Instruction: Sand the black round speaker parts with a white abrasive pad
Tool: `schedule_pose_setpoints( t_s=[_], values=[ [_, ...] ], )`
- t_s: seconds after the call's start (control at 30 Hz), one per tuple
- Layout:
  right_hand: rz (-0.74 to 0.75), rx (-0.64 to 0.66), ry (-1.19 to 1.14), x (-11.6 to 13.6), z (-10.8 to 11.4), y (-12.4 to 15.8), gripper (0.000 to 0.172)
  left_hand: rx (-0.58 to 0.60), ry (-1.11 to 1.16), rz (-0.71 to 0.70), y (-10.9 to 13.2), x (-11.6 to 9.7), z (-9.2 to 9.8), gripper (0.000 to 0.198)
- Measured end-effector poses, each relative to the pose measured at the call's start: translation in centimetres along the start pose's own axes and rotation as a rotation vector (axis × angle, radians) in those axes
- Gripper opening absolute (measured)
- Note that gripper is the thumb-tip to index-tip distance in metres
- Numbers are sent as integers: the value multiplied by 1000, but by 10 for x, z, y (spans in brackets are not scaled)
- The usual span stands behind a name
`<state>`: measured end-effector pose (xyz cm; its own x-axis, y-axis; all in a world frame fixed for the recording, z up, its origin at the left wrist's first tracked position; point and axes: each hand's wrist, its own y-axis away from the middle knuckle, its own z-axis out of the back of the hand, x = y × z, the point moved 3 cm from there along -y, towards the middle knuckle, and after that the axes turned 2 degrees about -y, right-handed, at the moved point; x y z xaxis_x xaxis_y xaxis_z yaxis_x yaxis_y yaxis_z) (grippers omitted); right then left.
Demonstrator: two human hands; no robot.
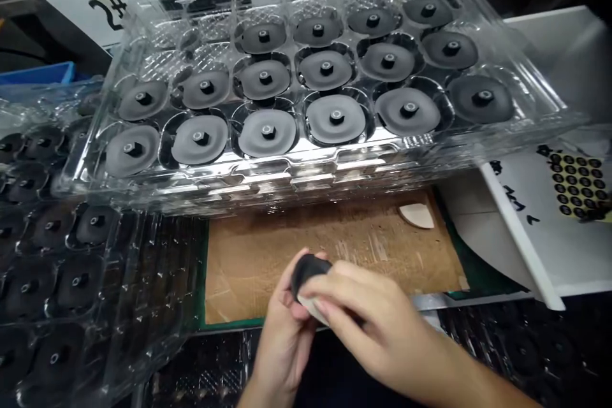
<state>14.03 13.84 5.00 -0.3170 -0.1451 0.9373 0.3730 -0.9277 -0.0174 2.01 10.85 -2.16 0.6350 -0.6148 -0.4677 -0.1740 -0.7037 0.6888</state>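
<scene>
Left hand [282, 344], grip closed on black disc [308, 271], right hand [377, 325] also closed over it (pale edge [310, 310] showing beneath), clear tray [306, 162] beyond

The held disc [308, 271] looked matt black, the tray [306, 166] glossy clear plastic, and the board [382, 248] rough brown cardboard.

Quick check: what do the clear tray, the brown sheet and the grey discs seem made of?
The tray looks like thin vacuum-formed plastic, glossy, with moulded pockets. The sheet looks like matt cardboard, scuffed and frayed. The discs look matt, perhaps rubber or plastic; the view leaves that open.
</scene>
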Motion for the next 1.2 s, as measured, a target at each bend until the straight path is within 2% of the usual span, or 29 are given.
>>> schedule_pose_setpoints(
  t_s=[0.07, 0.17, 0.2, 0.27, 0.33, 0.37, 0.43, 0.47, 0.53, 0.6, 0.63, 0.67, 0.77, 0.83, 0.93, 1.03, 1.13, 1.2],
  values=[
    [-46, 71, 16, 4, -5, -2, 19, -21, -21, -23, 3, -4, -1, 58],
    [54, -133, 71, 10, -2, -3, 21, -21, -55, -12, 10, -7, -4, 50],
    [109, -166, 64, 13, -1, -1, 22, -4, -56, -15, 12, -8, -5, 50],
    [160, -93, 27, 17, 2, 8, 21, 61, -46, -32, 17, -10, -7, 56],
    [85, 16, 31, 19, 6, 19, 18, 131, -46, -31, 21, -12, -8, 61],
    [29, 24, 72, 19, 10, 24, 18, 160, -50, -21, 22, -12, -8, 62],
    [-21, -47, 227, 20, 18, 29, 18, 187, -53, -3, 24, -12, -10, 59],
    [13, -92, 311, 21, 21, 28, 20, 188, -48, 5, 24, -12, -10, 56],
    [190, -139, 394, 24, 23, 21, 24, 182, -48, 25, 26, -12, -11, 52],
    [314, -144, 296, 17, 23, 12, 24, 194, -62, 44, 28, -11, -11, 57],
    [283, -165, 205, 9, 24, 9, 22, 218, -63, 54, 29, -10, -10, 62],
    [185, -203, 112, -4, 25, 6, 19, 249, -56, 62, 30, -10, -9, 66],
    [-249, -285, -66, -51, 21, 14, 17, 336, 10, 75, 30, -7, -5, 64],
    [-389, -264, -92, -76, 10, 27, 24, 359, 32, 77, 28, -6, -2, 61],
    [-428, -259, -39, -99, -6, 47, 29, 298, 7, 108, 25, -8, -2, 62],
    [-419, -270, 13, -108, -17, 58, 21, 196, -7, 139, 26, -12, -4, 64],
    [-377, -275, 42, -111, -21, 60, 20, 182, 6, 169, 27, -14, -7, 62],
    [-342, -285, 71, -112, -20, 58, 21, 213, 20, 160, 26, -13, -8, 62]
  ],
)
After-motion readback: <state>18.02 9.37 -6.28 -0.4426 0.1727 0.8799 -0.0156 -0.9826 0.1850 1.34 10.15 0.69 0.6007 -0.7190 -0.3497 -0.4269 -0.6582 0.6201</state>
